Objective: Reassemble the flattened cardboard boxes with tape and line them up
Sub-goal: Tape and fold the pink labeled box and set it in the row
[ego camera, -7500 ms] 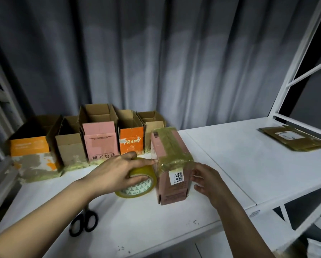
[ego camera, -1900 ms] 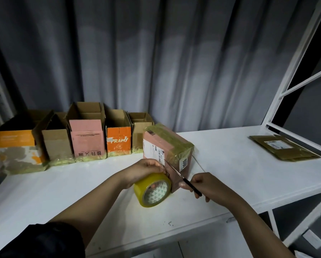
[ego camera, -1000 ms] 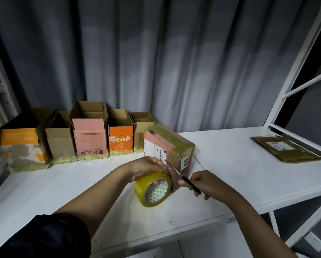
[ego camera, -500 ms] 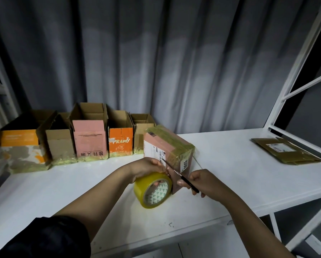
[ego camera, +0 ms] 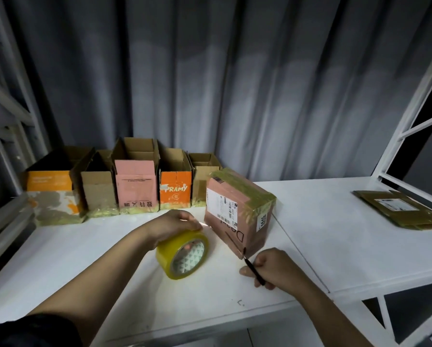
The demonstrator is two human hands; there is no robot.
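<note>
a white bench [ego camera: 335,234] is seen before a grey curtain [ego camera: 235,83]. five open boxes [ego camera: 137,186] are lined at 10 o'clock; a flat carton [ego camera: 397,210] is laid at 2 o'clock. the taped pink box [ego camera: 237,214] is tilted at centre, long axis toward 11 o'clock. the tape roll [ego camera: 185,256] is gripped by the left hand [ego camera: 175,225]; black scissors [ego camera: 253,270] are clenched in the right hand [ego camera: 272,269].

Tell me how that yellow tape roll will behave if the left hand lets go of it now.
The tape roll stands on its round edge on the white table, so it would probably roll or topple flat. The left hand grips it from above, seemingly steadying it. It looks thick with tape, so likely rather heavy for its size.
</note>
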